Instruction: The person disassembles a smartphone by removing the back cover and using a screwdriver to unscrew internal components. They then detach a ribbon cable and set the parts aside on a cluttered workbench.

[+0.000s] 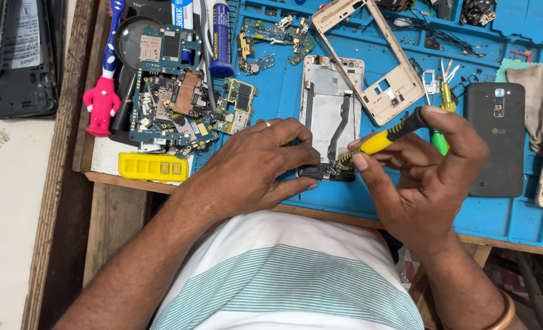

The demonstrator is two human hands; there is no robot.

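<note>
An opened phone body [331,104] with a silver inner plate and a dark ribbon cable lies on the blue work mat [497,214]. My left hand [256,168], with a ring on one finger, presses on the phone's near end and holds it down. My right hand [427,177] grips a yellow and black screwdriver [378,139]. Its tip rests on small parts at the phone's bottom edge, right beside my left fingertips.
A pile of circuit boards [174,98] lies left of the phone, with a yellow tray [152,166] and a pink toy-handled brush [103,91]. A gold phone frame [381,67] and a black phone [497,137] sit to the right. A beige cloth [537,98] is far right.
</note>
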